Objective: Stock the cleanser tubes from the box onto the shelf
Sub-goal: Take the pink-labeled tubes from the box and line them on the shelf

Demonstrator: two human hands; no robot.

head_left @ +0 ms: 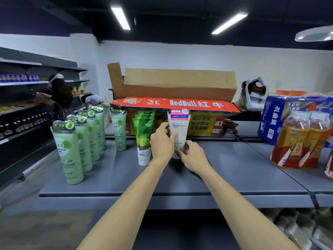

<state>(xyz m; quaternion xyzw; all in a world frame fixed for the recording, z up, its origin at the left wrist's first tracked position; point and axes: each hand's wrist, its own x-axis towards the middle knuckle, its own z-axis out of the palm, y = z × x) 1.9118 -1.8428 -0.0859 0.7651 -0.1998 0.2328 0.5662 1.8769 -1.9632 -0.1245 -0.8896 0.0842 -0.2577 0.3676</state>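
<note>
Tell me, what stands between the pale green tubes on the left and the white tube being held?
In the head view, a row of green aloe tubes stands between the pale green tubes and the white tube.

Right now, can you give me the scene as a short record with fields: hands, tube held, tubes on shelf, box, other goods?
left hand: grips white tube from its left side
right hand: holds the tube's lower end
white tube: upright, cap down, at the shelf
pale green tubes: standing in a row at left, one more behind
aloe tubes: standing left of the white tube
box: open, behind the tubes
drink bottles: on the right
</note>
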